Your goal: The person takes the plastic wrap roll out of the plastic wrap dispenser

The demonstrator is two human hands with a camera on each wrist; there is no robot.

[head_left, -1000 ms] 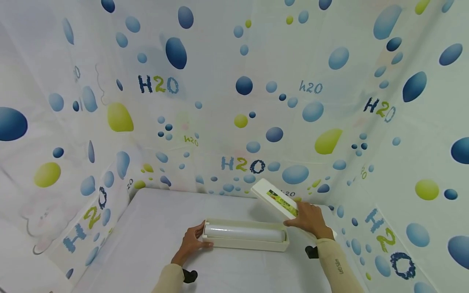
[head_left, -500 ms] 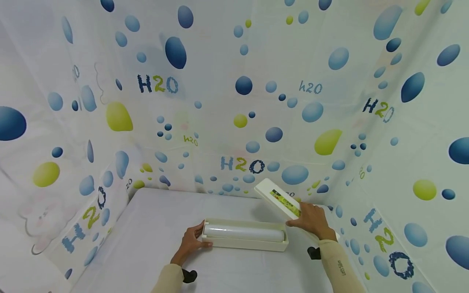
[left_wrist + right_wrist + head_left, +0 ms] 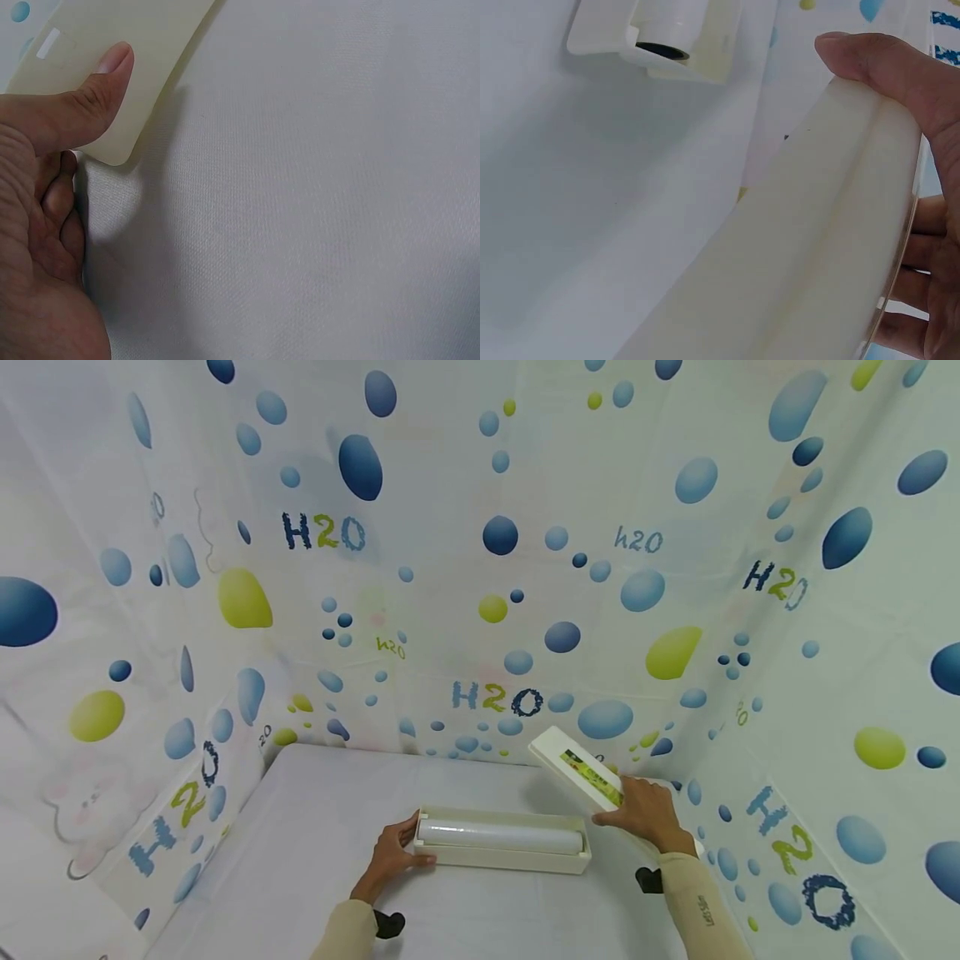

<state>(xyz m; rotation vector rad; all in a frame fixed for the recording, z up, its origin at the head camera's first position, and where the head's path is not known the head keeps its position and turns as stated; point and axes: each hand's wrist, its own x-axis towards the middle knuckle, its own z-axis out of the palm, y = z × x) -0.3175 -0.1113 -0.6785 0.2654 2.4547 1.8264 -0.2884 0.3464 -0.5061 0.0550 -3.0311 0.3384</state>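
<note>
A long cream dispenser box (image 3: 517, 860) lies lid-off on the white cloth in the head view. Inside it rests a roll of cling film (image 3: 498, 837), whose dark-edged core shows in the right wrist view. My left hand (image 3: 393, 852) grips the box's left end, thumb on the front wall; the left wrist view shows that thumb against the cream box wall (image 3: 165, 37). Above and beyond the box's right end, my right hand (image 3: 642, 812) holds the cream lid (image 3: 555, 747), tilted, with a yellow-green label. In the right wrist view the lid's underside (image 3: 802, 232) faces the camera, thumb along one edge.
The white cloth (image 3: 337, 785) covers the table. Patterned curtains (image 3: 442, 568) with blue and green drops stand behind and at both sides, close to the table's far edge. A black strap end (image 3: 389, 925) sticks out at the left wrist, another (image 3: 648, 881) at the right.
My right hand has shifted slightly to the right with the lid, away from the box. The left hand, the box and the roll have stayed in place.
</note>
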